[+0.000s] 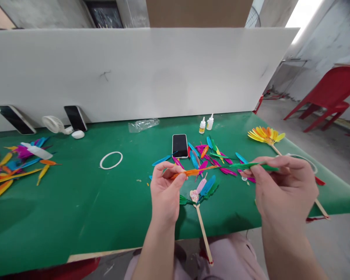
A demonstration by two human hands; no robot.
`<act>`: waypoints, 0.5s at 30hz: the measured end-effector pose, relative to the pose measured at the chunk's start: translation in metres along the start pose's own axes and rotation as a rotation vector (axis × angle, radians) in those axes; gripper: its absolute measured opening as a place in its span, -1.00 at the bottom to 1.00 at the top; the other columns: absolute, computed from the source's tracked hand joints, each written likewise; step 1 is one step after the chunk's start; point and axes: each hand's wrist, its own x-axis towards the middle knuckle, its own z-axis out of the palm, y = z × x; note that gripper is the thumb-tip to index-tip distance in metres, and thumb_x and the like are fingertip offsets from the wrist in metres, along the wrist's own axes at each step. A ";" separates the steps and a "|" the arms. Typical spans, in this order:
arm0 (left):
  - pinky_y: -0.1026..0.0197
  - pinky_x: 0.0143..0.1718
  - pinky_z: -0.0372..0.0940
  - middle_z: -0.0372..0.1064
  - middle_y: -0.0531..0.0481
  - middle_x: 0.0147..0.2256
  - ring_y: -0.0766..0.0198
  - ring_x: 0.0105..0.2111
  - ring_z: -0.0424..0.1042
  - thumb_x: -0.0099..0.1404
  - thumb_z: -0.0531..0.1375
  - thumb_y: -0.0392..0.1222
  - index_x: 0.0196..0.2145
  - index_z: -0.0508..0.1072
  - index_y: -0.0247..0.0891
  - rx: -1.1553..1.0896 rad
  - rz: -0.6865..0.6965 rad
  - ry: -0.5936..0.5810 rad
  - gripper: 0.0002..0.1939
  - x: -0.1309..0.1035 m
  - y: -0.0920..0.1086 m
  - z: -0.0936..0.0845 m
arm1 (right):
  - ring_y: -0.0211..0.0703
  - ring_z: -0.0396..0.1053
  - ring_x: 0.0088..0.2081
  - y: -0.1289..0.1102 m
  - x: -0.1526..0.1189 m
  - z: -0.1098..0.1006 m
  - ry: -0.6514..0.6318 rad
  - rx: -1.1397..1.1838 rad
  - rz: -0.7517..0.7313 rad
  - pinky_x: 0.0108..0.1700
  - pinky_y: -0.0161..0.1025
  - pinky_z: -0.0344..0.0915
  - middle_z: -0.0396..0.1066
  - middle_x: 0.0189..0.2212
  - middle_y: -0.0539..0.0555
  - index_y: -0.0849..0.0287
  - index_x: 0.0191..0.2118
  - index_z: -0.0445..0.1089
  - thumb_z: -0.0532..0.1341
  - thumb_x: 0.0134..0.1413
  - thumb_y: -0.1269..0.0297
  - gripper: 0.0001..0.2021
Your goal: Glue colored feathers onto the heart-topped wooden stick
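Note:
My left hand (167,190) pinches an orange feather (192,172) between thumb and fingertips, its quill pointing right. In my right hand (282,186) a green feather (245,165) is gripped, its thin end reaching left toward the orange one. The two tips come close together; I cannot tell whether they touch. Below and between my hands lies a half-feathered fan (202,223) with a wooden stick handle, a sparkly heart-shaped piece at its head, and pink, blue and green feathers around it. The handle's lower end juts past the table edge.
Loose coloured feathers (224,170) lie beyond my hands, beside a phone (179,146) and two small glue bottles (202,126). A yellow feather fan (266,136) rests at right. At left are a white ring (111,160), more feathers (6,171) and a small handheld fan (54,124). A white board (134,74) stands behind.

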 end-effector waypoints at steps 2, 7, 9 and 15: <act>0.40 -0.36 0.33 0.39 0.10 -0.43 0.45 -0.40 0.36 0.06 0.27 -0.40 -0.32 0.34 -0.17 -0.001 -0.006 -0.006 -0.75 0.000 0.001 0.000 | -0.32 0.40 -0.53 -0.002 -0.001 0.001 0.027 -0.022 -0.075 -0.52 -0.35 0.47 0.40 -0.47 -0.07 0.12 -0.39 0.34 0.30 -0.21 0.58 -0.75; 0.40 -0.35 0.32 0.39 0.10 -0.43 0.45 -0.39 0.35 0.06 0.27 -0.40 -0.32 0.34 -0.16 -0.005 -0.024 -0.028 -0.75 0.000 0.002 -0.001 | -0.26 0.42 -0.50 -0.006 0.002 0.001 0.031 -0.066 -0.217 -0.54 -0.31 0.45 0.42 -0.47 -0.06 0.11 -0.38 0.38 0.29 -0.22 0.61 -0.74; 0.41 -0.35 0.31 0.39 0.10 -0.43 0.45 -0.40 0.35 0.06 0.27 -0.39 -0.32 0.34 -0.16 -0.007 -0.036 -0.043 -0.75 -0.001 0.002 -0.001 | -0.24 0.43 -0.46 -0.006 0.004 0.000 0.044 -0.063 -0.259 -0.54 -0.30 0.45 0.42 -0.46 -0.05 0.10 -0.38 0.39 0.29 -0.22 0.61 -0.74; 0.41 -0.37 0.30 0.38 0.11 -0.44 0.46 -0.42 0.35 0.05 0.28 -0.39 -0.32 0.34 -0.16 -0.013 -0.070 -0.072 -0.74 0.000 0.003 -0.002 | -0.17 0.44 -0.40 -0.007 0.008 -0.006 0.020 -0.088 -0.346 -0.50 -0.24 0.46 0.44 -0.46 -0.04 0.08 -0.35 0.42 0.31 -0.28 0.63 -0.67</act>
